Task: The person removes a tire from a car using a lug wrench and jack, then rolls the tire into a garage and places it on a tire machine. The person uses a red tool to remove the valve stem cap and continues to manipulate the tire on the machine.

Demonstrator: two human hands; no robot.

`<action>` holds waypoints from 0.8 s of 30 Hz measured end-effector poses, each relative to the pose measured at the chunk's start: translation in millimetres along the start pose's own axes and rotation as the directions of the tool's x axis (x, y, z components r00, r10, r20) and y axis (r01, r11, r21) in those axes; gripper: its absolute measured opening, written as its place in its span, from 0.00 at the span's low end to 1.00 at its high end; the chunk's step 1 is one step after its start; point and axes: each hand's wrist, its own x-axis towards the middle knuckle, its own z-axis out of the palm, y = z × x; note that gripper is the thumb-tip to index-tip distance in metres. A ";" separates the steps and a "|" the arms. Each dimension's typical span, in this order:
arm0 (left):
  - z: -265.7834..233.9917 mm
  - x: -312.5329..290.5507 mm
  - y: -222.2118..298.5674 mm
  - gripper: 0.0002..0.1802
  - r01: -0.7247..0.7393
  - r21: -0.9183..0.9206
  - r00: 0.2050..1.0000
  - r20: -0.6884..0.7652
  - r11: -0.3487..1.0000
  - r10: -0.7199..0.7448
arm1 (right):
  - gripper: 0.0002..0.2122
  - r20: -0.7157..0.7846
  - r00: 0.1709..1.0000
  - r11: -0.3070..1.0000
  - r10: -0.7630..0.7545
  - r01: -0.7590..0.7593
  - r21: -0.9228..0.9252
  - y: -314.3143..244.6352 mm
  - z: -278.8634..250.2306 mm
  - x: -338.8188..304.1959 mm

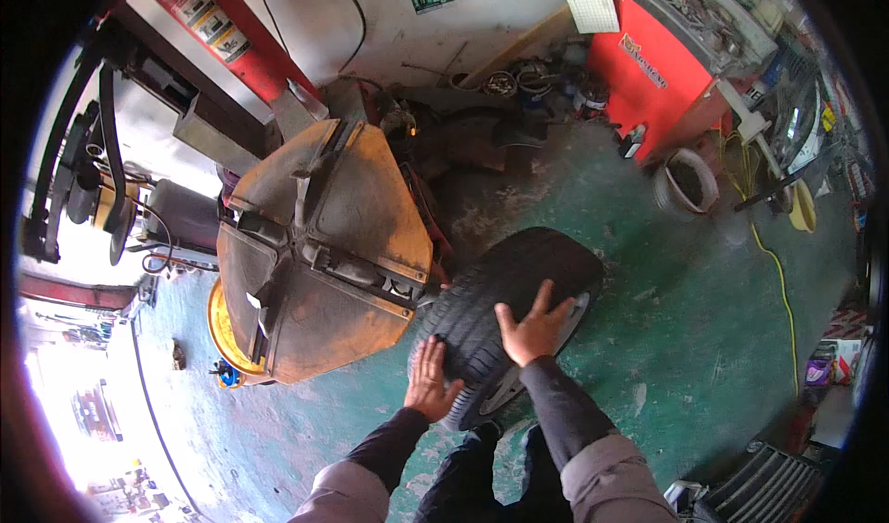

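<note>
A black car tire on a silver rim [505, 305] stands upright on the green floor in front of me. My left hand [431, 384] lies with fingers stretched along the near left part of its tread. Fingers spread, my right hand [535, 330] is at the tire's right edge, by the sidewall, thumb over the tread; whether it touches is hard to tell. Just left of the tire is the tire changer's turntable [361, 203], an orange and worn-grey plate with clamps and nothing mounted on it.
A red cabinet-like machine [639, 69] with tools on top stands at the far right, a bucket [685, 182] beside it. A yellow cord [785, 291] runs over the floor [685, 375]. Behind the turntable rises a red column [222, 27]. A car grille [759, 486] lies at the near right.
</note>
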 end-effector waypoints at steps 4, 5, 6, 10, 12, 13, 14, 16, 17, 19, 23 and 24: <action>-35.4 7.0 13.8 0.42 0.075 -0.042 0.979 -0.186 0.996 -0.081 | 0.51 0.041 0.988 0.988 -0.151 0.150 0.021 -34.4 16.7 0.2; -39.0 13.3 25.4 0.41 0.087 -0.070 0.966 -0.239 0.994 -0.101 | 0.50 0.055 0.993 0.992 -0.109 0.105 0.072 -35.1 20.3 2.8; -42.0 19.4 38.5 0.41 0.088 -0.093 0.964 -0.241 0.992 -0.108 | 0.49 0.035 0.992 0.991 -0.119 0.117 0.060 -31.8 21.6 5.2; -30.1 79.1 87.4 0.39 0.025 -0.119 0.972 -0.228 0.993 -0.052 | 0.49 0.204 0.953 0.974 -0.226 0.227 0.018 -24.9 19.0 22.3; -21.1 116.9 98.5 0.39 0.021 -0.069 0.975 -0.220 0.997 -0.036 | 0.48 0.249 0.910 0.936 -0.330 0.350 -0.037 -24.9 5.0 35.3; -19.2 133.2 98.8 0.39 0.107 -0.090 0.965 -0.230 0.990 -0.125 | 0.47 0.235 0.901 0.921 -0.364 0.386 -0.053 -25.8 -3.8 42.0; -15.8 150.2 97.4 0.39 0.165 -0.087 0.955 -0.234 0.982 -0.181 | 0.46 0.292 0.886 0.911 -0.361 0.402 -0.093 -23.2 -15.0 48.4; -6.3 171.2 96.8 0.41 0.268 -0.091 0.920 -0.272 0.959 -0.283 | 0.41 0.396 0.778 0.855 -0.488 0.517 0.040 -5.0 -41.4 76.7; -1.8 179.2 95.5 0.42 0.295 -0.038 0.923 -0.248 0.955 -0.295 | 0.39 0.487 0.704 0.827 -0.518 0.558 0.072 4.0 -51.4 99.1; 4.8 185.0 95.2 0.44 0.417 0.040 0.898 -0.171 0.908 -0.405 | 0.28 0.218 0.742 0.773 -0.634 0.606 0.189 5.6 -48.7 142.9; 8.4 185.5 96.5 0.52 0.415 0.127 0.893 -0.244 0.901 -0.377 | 0.23 0.176 0.769 0.783 -0.614 0.565 0.261 -31.9 0.8 234.4; 7.5 185.5 97.7 0.53 0.405 0.148 0.900 -0.239 0.902 -0.365 | 0.22 0.288 0.776 0.813 -0.561 0.451 0.368 -47.9 18.1 248.1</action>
